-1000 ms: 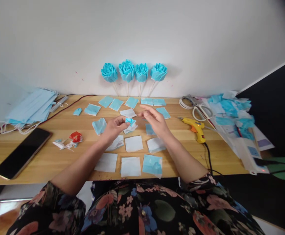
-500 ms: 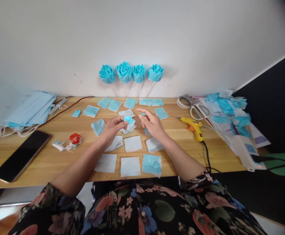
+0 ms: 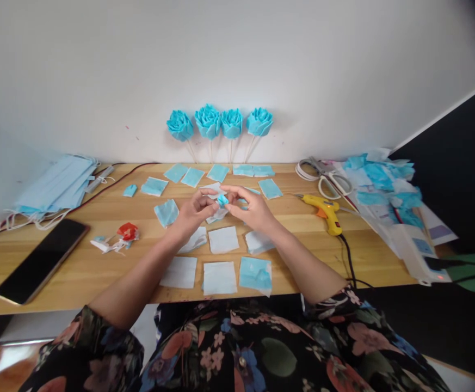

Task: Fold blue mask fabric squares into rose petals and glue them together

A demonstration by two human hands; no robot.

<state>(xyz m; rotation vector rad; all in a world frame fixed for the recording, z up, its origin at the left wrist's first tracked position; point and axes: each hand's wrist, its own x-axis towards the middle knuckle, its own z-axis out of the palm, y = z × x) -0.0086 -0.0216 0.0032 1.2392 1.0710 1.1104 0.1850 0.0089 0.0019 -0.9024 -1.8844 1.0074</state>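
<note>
A small folded piece of blue mask fabric (image 3: 222, 200) is pinched between both hands above the middle of the table. My left hand (image 3: 197, 211) grips its left side between thumb and fingers. From the right, my right hand (image 3: 250, 208) closes thumb and index finger on the same piece. Beneath and around the hands lie cut squares of mask fabric, some blue side up like the blue square (image 3: 166, 212), others white side up like the white square (image 3: 223, 240). Parts of several squares are hidden by my hands.
Blue fabric flowers (image 3: 232, 123) on sticks lean against the wall. A yellow glue gun (image 3: 325, 209), scissors (image 3: 330, 184) and a heap of fabric scraps (image 3: 380, 174) lie right. At left are stacked masks (image 3: 60, 182), a phone (image 3: 43, 261) and a red wrapper (image 3: 128, 231).
My right hand has come in to the left and closed on the blue piece. My left hand has shifted slightly right, and the piece looks more compactly folded.
</note>
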